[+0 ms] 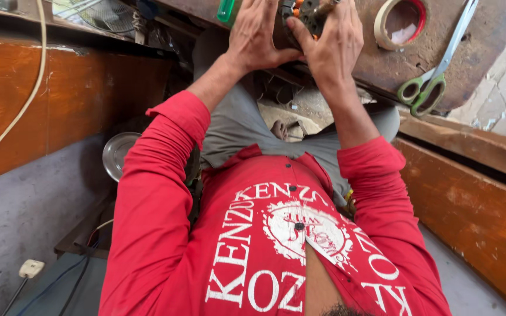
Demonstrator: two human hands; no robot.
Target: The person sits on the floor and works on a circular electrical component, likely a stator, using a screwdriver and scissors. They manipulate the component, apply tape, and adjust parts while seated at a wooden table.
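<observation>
Gripping dark metal part (303, 14) w/ both hands: left (256, 38), right (329, 44).

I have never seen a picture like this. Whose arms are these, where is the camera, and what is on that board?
There is no machine here. The single picture comes from a camera worn on a person's head, looking down, so you see their own red shirt and both arms reaching forward. The left hand and the right hand together grip a dark metal part with orange bits, at the top edge; what it is I cannot tell. It sits at a worn wooden board. On the board lie a roll of tape and green-handled scissors. A white cable hangs on the left.
</observation>
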